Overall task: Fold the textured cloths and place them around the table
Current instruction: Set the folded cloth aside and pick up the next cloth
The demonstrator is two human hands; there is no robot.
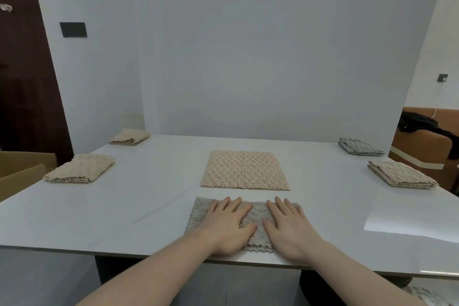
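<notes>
A grey textured cloth [201,215], folded into a strip, lies at the near edge of the white table [129,206]. My left hand [227,225] and my right hand [289,227] both press flat on it, fingers straight, side by side. Beyond it a beige textured cloth [244,170] lies spread flat in the middle. Folded beige cloths sit at the left edge [79,169] and the far left corner [130,137]. On the right, a folded grey cloth [360,147] lies at the far corner and a folded beige-grey cloth [401,177] lies nearer.
A white wall panel [248,57] stands behind the table. A cardboard box [22,169] sits to the left, and a brown sofa with a black garment [422,136] to the right. Another cloth shows under the table at lower right [429,295].
</notes>
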